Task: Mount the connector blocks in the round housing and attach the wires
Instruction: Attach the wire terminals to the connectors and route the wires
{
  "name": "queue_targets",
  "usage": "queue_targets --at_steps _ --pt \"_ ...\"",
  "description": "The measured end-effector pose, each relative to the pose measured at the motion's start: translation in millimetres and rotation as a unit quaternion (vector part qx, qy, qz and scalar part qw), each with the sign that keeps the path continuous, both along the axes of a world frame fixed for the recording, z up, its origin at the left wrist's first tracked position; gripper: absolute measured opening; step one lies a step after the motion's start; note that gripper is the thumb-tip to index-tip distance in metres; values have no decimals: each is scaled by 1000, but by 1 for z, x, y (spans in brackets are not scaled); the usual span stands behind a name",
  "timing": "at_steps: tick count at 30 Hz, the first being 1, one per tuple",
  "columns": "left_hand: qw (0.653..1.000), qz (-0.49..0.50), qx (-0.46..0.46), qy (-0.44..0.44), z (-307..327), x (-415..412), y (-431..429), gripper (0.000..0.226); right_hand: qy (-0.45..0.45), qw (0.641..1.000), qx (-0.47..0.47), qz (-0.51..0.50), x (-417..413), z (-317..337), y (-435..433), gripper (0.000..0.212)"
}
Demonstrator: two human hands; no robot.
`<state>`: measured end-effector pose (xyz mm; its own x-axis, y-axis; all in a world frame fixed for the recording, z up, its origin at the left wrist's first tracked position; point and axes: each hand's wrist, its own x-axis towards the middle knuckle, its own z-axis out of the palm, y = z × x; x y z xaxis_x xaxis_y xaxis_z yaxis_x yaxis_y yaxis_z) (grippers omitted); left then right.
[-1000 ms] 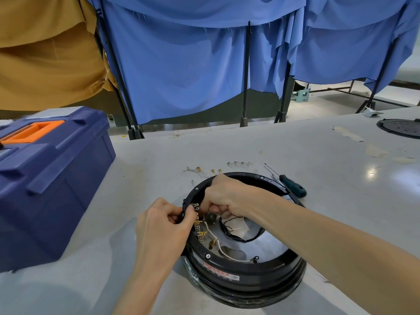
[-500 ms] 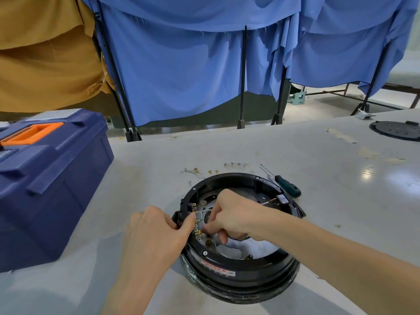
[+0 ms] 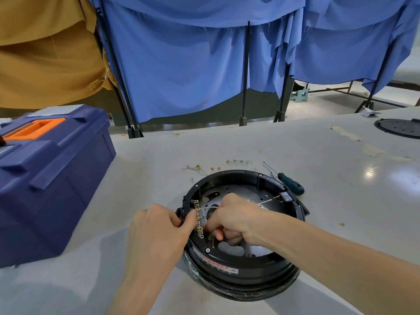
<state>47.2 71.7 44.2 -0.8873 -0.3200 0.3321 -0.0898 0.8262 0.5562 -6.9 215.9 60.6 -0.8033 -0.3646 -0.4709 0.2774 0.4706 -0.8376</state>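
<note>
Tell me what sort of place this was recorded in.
Probably a workshop or assembly bench: a blue toolbox, a screwdriver and a half-wired round housing sit on a big grey table.

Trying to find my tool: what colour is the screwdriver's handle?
The screwdriver's handle is dark green, best seen in the head view.

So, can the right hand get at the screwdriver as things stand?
Probably yes: the screwdriver lies uncovered on the table beyond the housing rim, though the right hand is busy inside it.
</note>
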Motion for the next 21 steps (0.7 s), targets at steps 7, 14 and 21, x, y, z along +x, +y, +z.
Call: queue_targets --at_steps 7,14,21 --pt "1000 -5 -4 -15 1 1 0 55 -53 994 -71 -63 -3 -1 4 18" --pt "1000 -10 -2 -16 0 1 1 57 -88 990 -87 -71 -4 -2 3 25" --pt "1000 -4 -8 -22 -1 0 2 55 -115 985 -108 -65 -3 -1 2 26"
